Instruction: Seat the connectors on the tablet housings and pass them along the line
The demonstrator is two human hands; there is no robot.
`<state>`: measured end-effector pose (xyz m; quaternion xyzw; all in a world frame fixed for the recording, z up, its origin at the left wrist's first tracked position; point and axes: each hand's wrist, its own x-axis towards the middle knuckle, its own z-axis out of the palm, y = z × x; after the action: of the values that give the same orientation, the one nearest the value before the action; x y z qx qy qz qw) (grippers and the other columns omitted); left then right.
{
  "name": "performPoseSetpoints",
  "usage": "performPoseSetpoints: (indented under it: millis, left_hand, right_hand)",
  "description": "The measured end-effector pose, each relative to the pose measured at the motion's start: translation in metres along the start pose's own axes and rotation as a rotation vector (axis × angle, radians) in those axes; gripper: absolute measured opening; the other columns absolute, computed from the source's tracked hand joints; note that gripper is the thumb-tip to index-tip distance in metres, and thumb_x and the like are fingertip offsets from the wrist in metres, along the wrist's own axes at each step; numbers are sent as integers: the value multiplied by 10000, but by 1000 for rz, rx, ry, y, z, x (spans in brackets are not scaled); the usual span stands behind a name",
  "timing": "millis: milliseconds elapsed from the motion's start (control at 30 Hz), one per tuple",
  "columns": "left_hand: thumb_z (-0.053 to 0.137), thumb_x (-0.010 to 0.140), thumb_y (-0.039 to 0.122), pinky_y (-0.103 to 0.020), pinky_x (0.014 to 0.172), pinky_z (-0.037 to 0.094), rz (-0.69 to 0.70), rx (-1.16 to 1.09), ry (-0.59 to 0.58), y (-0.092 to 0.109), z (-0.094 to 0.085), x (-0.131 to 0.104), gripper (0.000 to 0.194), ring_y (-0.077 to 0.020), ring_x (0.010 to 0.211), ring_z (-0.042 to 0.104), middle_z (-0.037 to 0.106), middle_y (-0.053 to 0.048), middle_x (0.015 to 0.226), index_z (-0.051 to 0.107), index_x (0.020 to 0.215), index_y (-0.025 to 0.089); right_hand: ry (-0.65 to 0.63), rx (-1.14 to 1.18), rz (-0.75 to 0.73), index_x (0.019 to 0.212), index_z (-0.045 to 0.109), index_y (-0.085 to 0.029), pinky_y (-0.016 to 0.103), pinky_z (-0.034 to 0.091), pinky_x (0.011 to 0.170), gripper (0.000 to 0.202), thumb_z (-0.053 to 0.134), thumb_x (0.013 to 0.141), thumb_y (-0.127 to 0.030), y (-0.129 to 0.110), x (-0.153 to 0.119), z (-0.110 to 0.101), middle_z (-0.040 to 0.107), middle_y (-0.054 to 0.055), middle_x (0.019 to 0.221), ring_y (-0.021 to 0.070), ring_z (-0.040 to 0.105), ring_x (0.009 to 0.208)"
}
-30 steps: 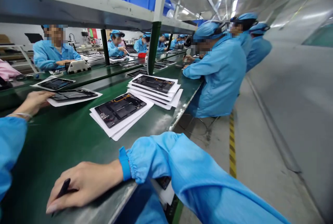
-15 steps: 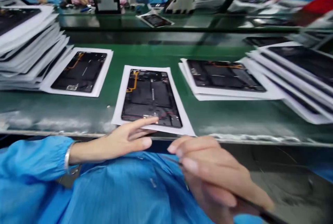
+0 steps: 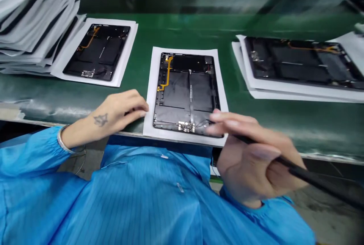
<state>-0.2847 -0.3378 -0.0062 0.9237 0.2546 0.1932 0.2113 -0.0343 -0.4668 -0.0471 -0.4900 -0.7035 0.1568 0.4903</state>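
Observation:
In front of me an opened tablet [image 3: 176, 89] lies on a white paper sheet [image 3: 149, 123], showing black battery cells, an orange flex cable [image 3: 169, 72] and a small circuit board [image 3: 186, 126] at its near edge. My left hand [image 3: 121, 110] has its fingers curled, with thumb and fingertips pinching the sheet's left edge. A slim black pen-like tool [image 3: 309, 178] runs through the grip of my right hand [image 3: 258, 154], slanting down to the right. Those right fingertips hover over or touch the tablet's near right corner; the tool's tip is hidden, so its exact kind is unclear.
Another opened tablet [image 3: 98, 53] rests on paper to the left, beside a tall stack of paper-interleaved panels [image 3: 34, 36]. To the right, a further opened tablet [image 3: 304, 65] lies sideways on sheets. The green bench [image 3: 136, 74] ends just before my body.
My left hand has moved off the tablet's near edge to the sheet's left side, its fingers curling. My right hand has risen to the tablet's near right corner. The view has tilted down.

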Motion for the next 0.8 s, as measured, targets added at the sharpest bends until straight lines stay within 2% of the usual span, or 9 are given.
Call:
performPoseSetpoints:
  millis: [133,300,467,600,700,800]
  left_hand:
    - [518,1024,264,-268,802,484,103,-3,-177,5,16,3,121,-158,929,597,588,-58,1058,605,1080,201]
    - [440,1050,286,-289,720,436,169,-4,-287,5,23,13,153,-165,817,541,546,-41,940,536,974,194]
    - [444,1023,178,-263,646,408,128,14,-233,3,25,11,111,-137,685,534,564,3,818,506,937,212]
    - [432,1007,122,-273,714,457,113,69,-163,4,29,4,145,-154,778,589,633,-26,917,545,989,212]
    - [435,1027,146,-273,760,488,123,50,-118,7,30,2,147,-155,848,631,666,-34,962,567,1043,209]
    - [506,1025,171,-242,776,503,67,14,1,13,31,2,99,-129,861,648,684,-26,983,577,1090,193]
  right_hand:
    - [-17,-34,27,1025,729,-258,409,532,749,258,540,983,-428,-6,13,12,713,75,922,237,663,889]
    - [-26,-81,5,1050,696,-228,346,508,739,198,511,991,-189,-5,27,22,692,46,901,185,637,846]
    - [-144,-214,-48,972,692,-187,340,483,743,233,505,936,-53,4,29,30,659,59,910,185,575,839]
    - [-213,-250,-60,955,680,-182,342,449,709,239,518,899,-16,6,27,32,675,63,923,194,539,827]
    - [-196,-324,-105,898,662,-183,345,420,683,210,526,902,-23,5,27,35,689,52,877,191,498,788]
    - [-164,-347,-121,865,648,-177,349,407,688,194,542,890,-16,5,27,37,694,43,849,187,477,773]
